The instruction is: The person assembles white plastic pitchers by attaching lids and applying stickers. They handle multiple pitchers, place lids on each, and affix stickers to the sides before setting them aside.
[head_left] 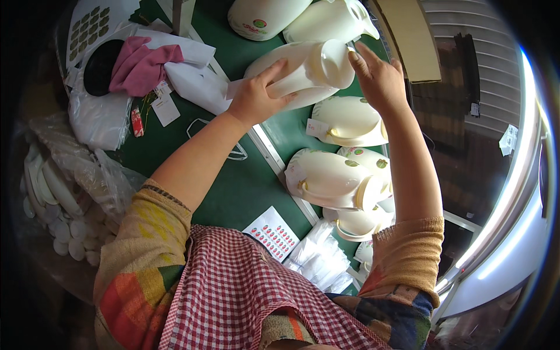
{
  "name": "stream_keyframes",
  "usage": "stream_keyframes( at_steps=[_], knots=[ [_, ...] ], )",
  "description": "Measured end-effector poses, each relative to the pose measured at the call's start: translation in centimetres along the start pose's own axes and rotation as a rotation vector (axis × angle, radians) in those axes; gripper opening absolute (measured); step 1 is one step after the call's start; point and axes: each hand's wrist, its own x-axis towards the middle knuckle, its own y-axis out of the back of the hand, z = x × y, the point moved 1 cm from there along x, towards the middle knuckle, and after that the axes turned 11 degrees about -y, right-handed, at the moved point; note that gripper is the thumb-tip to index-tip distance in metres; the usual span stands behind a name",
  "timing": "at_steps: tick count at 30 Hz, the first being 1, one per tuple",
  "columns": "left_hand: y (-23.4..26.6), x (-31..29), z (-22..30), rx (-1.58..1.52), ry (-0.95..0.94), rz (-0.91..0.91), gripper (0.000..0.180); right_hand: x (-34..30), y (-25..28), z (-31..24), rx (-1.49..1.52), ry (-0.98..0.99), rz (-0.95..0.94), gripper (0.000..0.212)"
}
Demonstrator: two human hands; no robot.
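A cream jug (pixel 286 56) lies tilted above the green table, its round neck end pointing right. My left hand (pixel 259 96) is closed round the jug's handle. Close by the neck end is my right hand (pixel 379 79), its thumb and fingers apart and the thumb tip by the rim. Whether that thumb touches the jug I cannot tell. Below my right hand, another cream jug (pixel 350 119) with a paper tag lies on its side. Nearer to me rests a jug (pixel 329 178) with green leaf stickers, beside more jugs partly hidden by my right forearm.
Two cream jugs (pixel 265 17) lie at the far side. A pink cloth (pixel 140 64), white paper and plastic bags cover the left. A sticker sheet (pixel 272 233) and clear bags (pixel 319 256) lie near my apron. Lower left, a plastic bag (pixel 73 157) stands by white parts. Cardboard (pixel 408 38) is far right.
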Motion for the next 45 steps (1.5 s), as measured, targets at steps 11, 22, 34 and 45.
stream_keyframes(
  at_steps=[11,22,34,45],
  knots=[
    [-0.2,-0.2,0.1,0.041,0.041,-0.03,0.071,-0.7,-0.7,0.3,0.196,0.087,0.016,0.075],
    [-0.2,0.0,0.7,-0.028,0.032,-0.044,0.074,-1.1,-1.6,-0.5,0.238,0.387,0.042,0.083],
    [-0.7,-0.3,-0.5,-0.083,-0.022,-0.063,0.076,-1.4,-1.1,-1.7,0.193,0.25,0.122,0.081],
    [-0.8,-0.6,-0.1,-0.102,-0.005,-0.083,0.076,-1.8,-0.7,-0.7,0.179,0.41,0.004,0.08]
  ],
)
